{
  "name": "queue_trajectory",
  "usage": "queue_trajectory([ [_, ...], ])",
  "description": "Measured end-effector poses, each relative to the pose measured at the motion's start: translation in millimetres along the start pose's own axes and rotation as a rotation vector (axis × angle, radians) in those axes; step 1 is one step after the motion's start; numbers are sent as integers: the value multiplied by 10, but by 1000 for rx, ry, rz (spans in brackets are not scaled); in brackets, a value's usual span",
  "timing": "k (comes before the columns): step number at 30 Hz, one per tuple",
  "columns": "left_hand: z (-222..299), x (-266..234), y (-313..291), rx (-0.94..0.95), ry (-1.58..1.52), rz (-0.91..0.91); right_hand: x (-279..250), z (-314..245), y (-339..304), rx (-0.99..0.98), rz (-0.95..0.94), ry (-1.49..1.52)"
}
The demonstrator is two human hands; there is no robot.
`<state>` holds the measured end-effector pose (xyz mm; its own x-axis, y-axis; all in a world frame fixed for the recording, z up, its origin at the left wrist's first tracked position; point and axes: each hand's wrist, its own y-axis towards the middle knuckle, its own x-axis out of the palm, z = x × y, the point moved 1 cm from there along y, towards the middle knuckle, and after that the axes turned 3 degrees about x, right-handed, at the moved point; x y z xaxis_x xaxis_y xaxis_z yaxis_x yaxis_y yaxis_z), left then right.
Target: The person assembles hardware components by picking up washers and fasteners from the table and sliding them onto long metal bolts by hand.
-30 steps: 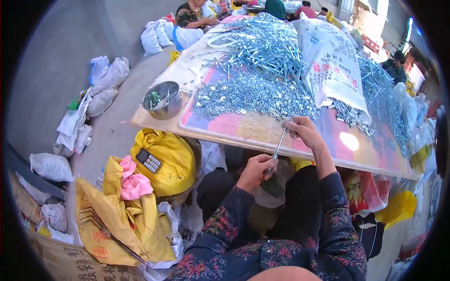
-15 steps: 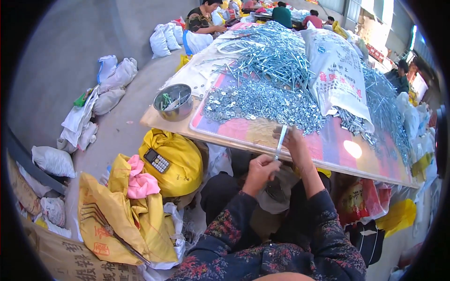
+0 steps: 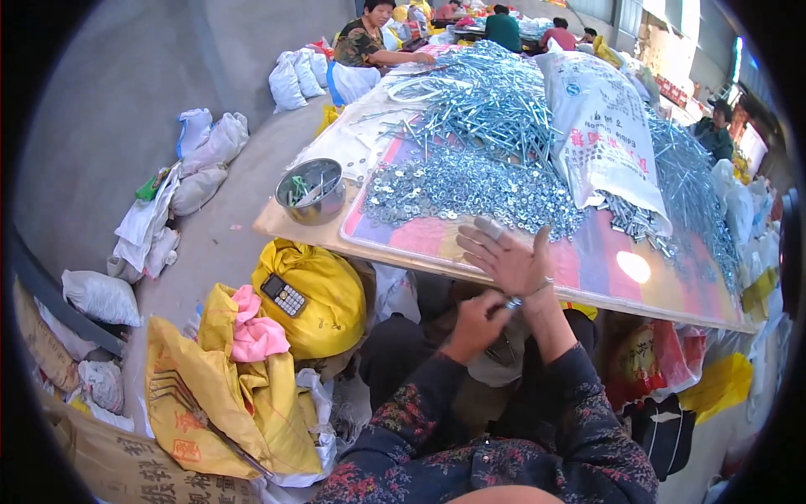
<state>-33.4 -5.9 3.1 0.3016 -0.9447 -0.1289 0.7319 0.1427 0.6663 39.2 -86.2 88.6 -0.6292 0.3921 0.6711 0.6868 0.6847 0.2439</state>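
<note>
My right hand (image 3: 510,259) is held over the table's near edge, palm up with fingers spread. A greyish wrap (image 3: 489,228) covers part of one finger, and nothing lies in the palm. My left hand (image 3: 477,326) is closed just below the right wrist, its fingertips on a small shiny metal piece (image 3: 513,302) that is mostly hidden. Beyond the right hand spreads a heap of metal washers (image 3: 470,189), and behind that a large pile of long metal bolts (image 3: 495,101).
A metal bowl (image 3: 312,210) with small parts stands at the table's left corner. A white woven sack (image 3: 600,134) lies on the right, short metal tubes (image 3: 634,220) at its mouth. Left below are a yellow bag (image 3: 323,323) and a keypad phone (image 3: 283,294). A person (image 3: 361,42) works at the far left.
My right hand has opened and turned palm up. The pale strip between my hands no longer shows there; my left hand is now at the right wrist. The person across has reached out an arm.
</note>
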Motion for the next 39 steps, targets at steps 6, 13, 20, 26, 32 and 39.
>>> queue_trajectory([
  [6, -49, -288, 176, -464, -311, 225, -192, -142, 31, -78, 86, -288],
  [13, -259, -525, 77, -611, -581, 428, 84, 154, -194, 53, -135, -145],
  [20, -463, -357, -106, -68, 670, 112, 35, 310, 11, -15, 52, -175],
  [26, -84, -318, 88, -249, -145, 206, -142, 127, 244, -262, 125, -829],
  [32, -277, -577, 32, -559, -369, 245, -23, 344, -53, -158, -13, -500],
  [39, -27, -480, -153, -772, -724, -11, -223, 384, -404, 74, 224, -1077],
])
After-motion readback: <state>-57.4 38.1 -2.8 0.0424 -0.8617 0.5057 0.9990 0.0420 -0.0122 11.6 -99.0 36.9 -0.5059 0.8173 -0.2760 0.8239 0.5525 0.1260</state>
